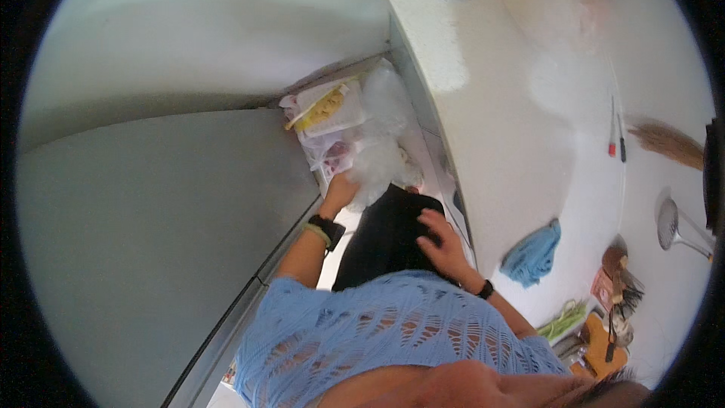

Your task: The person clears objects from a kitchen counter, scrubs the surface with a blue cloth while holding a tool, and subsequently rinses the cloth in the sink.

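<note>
My left hand (341, 190) reaches down to a plastic bag (334, 150) with something reddish inside, beside a large clear plastic bag (376, 167); its fingers are partly hidden, so its hold is unclear. Above it lies a white tray or box (351, 110) with a yellow package (323, 110) on it, in the corner between a grey panel and the counter. My right hand (442, 241) is held over my dark-clad leg with its fingers apart and nothing in it.
A white counter (510, 124) runs along the right, bearing a blue cloth (532, 252), two slender utensils (617, 136), green vegetables (563, 320) and a wooden board (603, 345). A hand broom (668, 141) and a skimmer (668, 224) are at far right. A large grey panel (170, 226) stands at left.
</note>
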`<state>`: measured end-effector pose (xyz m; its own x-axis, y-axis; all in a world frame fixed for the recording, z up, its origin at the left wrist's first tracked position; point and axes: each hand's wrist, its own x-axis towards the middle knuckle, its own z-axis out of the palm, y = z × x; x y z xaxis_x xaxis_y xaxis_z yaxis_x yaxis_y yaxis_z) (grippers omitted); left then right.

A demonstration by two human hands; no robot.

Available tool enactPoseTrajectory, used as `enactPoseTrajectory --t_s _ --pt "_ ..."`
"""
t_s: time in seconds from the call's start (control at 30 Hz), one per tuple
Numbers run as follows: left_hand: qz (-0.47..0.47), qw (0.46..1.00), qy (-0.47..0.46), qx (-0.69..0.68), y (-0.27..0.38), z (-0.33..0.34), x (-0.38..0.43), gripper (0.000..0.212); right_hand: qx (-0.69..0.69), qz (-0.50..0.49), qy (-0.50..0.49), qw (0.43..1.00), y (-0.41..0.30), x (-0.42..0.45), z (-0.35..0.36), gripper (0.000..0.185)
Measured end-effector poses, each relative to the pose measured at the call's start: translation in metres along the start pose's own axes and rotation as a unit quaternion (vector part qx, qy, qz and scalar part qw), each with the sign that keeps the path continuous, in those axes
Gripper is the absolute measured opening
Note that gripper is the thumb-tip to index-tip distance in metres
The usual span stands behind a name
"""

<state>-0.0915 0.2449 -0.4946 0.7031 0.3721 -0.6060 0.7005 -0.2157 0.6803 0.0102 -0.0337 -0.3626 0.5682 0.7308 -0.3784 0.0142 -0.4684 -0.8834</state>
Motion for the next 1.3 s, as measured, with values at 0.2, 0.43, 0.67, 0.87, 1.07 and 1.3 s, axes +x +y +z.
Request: enactPoseTrajectory --t_s 0.2,0.43,0.67,0.87,1.07,1.3 --pt "-0.116 0.979 0.114 -0.125 -0.102 -0.003 -0.021 0.03 -0.14 0.15 -0.045 0.978 0.137 0.118 0.127 0.046" --pt "-0.157 0.984 0.078 -0.029 -0.223 0.026 -0.016 0.029 -0.295 0.248 0.048 0.922 0.282 0.266 0.154 0.052" --pt "-0.113 0.985 0.124 -0.05 -0.243 0.084 -0.016 0.025 -0.476 0.151 -0.044 0.865 0.404 0.393 0.14 0.042" --pt "-0.162 0.962 0.12 -0.186 -0.214 0.069 -0.01 0.024 -0.344 -0.023 0.205 0.916 0.372 0.416 0.143 0.031" --pt "-0.09 0.971 0.151 -0.162 -0.201 0.07 -0.017 0.02 -0.152 0.01 0.262 0.953 0.275 0.358 0.125 0.022" --pt "-0.143 0.836 0.392 -0.357 -0.135 0.012 -0.058 0.03 0.266 0.133 0.149 0.943 0.061 0.258 0.082 0.032"
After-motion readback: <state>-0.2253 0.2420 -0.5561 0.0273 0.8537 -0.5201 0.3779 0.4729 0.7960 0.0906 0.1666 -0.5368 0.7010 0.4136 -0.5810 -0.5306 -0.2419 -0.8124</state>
